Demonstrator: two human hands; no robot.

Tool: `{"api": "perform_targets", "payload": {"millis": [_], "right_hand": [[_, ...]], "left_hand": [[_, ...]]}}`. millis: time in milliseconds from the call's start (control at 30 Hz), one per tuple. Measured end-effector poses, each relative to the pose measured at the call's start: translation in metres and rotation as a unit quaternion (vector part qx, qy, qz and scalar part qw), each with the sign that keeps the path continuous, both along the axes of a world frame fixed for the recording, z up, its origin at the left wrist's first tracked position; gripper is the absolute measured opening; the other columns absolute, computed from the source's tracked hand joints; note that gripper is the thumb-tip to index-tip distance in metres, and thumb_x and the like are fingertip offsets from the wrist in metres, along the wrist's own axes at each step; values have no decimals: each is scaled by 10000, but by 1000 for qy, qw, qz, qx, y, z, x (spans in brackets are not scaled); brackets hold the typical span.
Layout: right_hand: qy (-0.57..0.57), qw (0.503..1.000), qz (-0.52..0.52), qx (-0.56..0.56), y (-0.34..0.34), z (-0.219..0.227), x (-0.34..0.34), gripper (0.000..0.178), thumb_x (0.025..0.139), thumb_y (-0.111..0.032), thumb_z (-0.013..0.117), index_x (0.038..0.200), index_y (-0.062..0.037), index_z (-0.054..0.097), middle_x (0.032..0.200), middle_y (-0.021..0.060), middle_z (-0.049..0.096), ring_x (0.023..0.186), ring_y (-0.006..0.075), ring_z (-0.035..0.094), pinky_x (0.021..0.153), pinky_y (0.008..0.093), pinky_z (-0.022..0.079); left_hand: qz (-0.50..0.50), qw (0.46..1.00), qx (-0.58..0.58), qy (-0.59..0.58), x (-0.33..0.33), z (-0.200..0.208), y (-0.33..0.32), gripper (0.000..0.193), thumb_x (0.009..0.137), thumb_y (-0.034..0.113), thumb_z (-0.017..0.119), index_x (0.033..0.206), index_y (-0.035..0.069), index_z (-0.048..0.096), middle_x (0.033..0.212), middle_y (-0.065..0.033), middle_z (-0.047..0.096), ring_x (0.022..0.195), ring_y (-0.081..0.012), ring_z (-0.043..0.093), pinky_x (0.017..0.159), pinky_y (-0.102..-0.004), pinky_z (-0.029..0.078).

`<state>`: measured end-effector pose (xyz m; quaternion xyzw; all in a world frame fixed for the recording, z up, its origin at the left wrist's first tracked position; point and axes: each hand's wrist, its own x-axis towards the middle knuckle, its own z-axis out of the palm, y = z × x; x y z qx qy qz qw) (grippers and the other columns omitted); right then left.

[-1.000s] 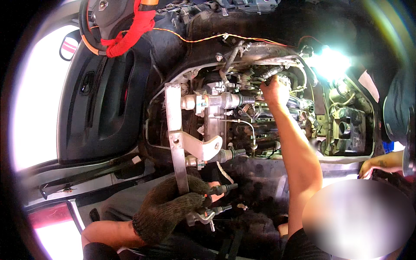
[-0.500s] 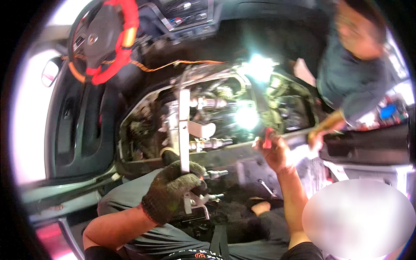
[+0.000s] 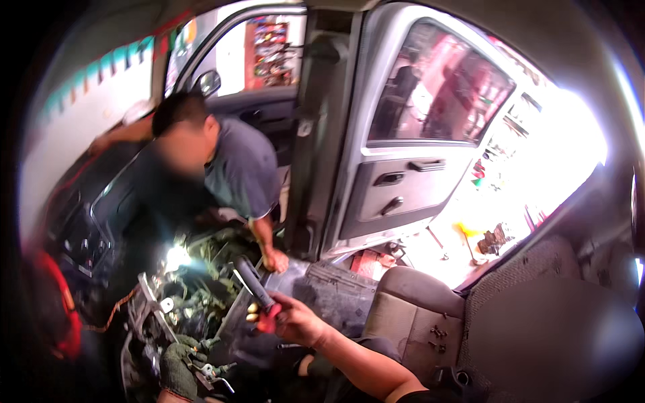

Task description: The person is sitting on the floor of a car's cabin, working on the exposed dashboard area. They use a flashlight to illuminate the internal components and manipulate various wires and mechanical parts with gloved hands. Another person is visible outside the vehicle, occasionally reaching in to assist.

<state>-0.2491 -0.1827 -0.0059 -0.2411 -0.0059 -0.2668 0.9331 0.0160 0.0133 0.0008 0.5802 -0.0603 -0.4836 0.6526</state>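
Low on the left, my left hand [image 3: 178, 369] in a dark knit work glove is closed around a metal fuel rail [image 3: 149, 295] with several injectors [image 3: 208, 344] along it. The rail slants over the engine bay [image 3: 208, 269] opened in the cabin floor. My bare right hand [image 3: 299, 321], raised near the middle, grips a stick-shaped tool [image 3: 255, 285] with a dark grey body and a red lower end. Its exact kind I cannot make out. The fingers wrap the red end, and the tool points up and left.
A person [image 3: 242, 161] leans in from the far side, one hand [image 3: 274, 260] on the edge beside the engine bay. A lamp [image 3: 178, 258] glares over the engine. Small bolts [image 3: 438, 332] lie on the grey seat [image 3: 410, 309]. The rear door [image 3: 403, 181] stands ajar; the steering wheel [image 3: 64, 302] is at left.
My view has swung right and up, bringing the doors and seat into sight. My right hand has lifted the red-and-grey tool. My left hand still holds the fuel rail.
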Motion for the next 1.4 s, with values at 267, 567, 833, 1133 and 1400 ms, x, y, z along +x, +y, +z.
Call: {"api": "perform_targets", "payload": {"millis": [267, 567, 833, 1133, 1400], "right_hand": [[182, 977, -110, 32, -7, -28, 1, 387, 880, -142, 616, 1252, -93, 519, 777, -9, 493, 588, 102, 475, 555, 272, 429], [279, 932, -227, -32, -12, -31, 12, 489, 884, -71, 617, 1349, -90, 467, 919, 36, 597, 690, 128, 572, 593, 280, 477], [324, 901, -210, -198, -10, -45, 26, 417, 863, -65, 697, 1235, -62, 510, 993, 13, 581, 843, 88, 556, 714, 246, 467], [303, 899, -184, -257, -4, -56, 24, 573, 888, -72, 712, 1379, -20, 422, 1078, 14, 555, 951, 100, 542, 835, 273, 472], [359, 867, -218, -269, 1, -47, 31, 534, 874, -81, 713, 1334, -22, 448, 1014, 12, 562, 858, 90, 546, 746, 257, 471]], "left_hand": [[-39, 999, -22, 11, -44, 27, -43, 89, 768, 121, 540, 822, 72, 591, 716, -57, 566, 546, -199, 539, 511, -308, 486], [-69, 997, 38, 12, -38, 45, -34, 156, 752, 102, 521, 822, 26, 639, 788, -48, 612, 745, -150, 576, 655, -285, 490], [-63, 997, 25, 24, -22, 48, -32, 182, 760, 121, 498, 832, 13, 626, 753, -84, 612, 650, -177, 586, 604, -301, 490], [-105, 994, 34, -26, -31, 53, -17, 181, 797, 163, 485, 800, 24, 601, 804, -89, 615, 667, -178, 559, 636, -307, 472], [-185, 938, -13, -291, -26, 40, -8, 287, 913, 216, 431, 796, 9, 593, 858, -94, 628, 718, -166, 557, 639, -295, 451]]}}
